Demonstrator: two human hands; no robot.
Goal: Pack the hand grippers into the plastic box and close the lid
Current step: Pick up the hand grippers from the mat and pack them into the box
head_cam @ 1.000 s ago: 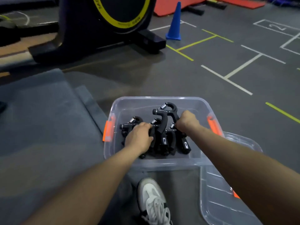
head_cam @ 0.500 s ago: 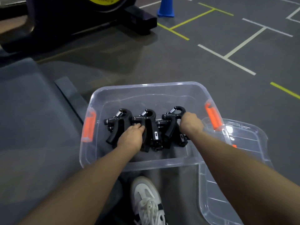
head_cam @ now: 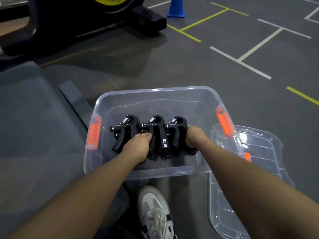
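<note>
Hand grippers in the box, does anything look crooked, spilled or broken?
Nothing stands out. Three hand grippers lie side by side in the plastic box, springs pointing away, with the left hand and right hand on them. The lid lies beside the box, not yet fitted.

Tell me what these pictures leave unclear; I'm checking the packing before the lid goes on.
All in the head view:
- Right hand: its fingers lie behind the hand, so its hold on the right hand gripper is unclear.
- Left hand covers the handles between the left hand gripper and middle hand gripper.
- Lid: crossed by the right forearm, cut off at the bottom edge.
- Scale markings on the grippers: too small to read.
</note>
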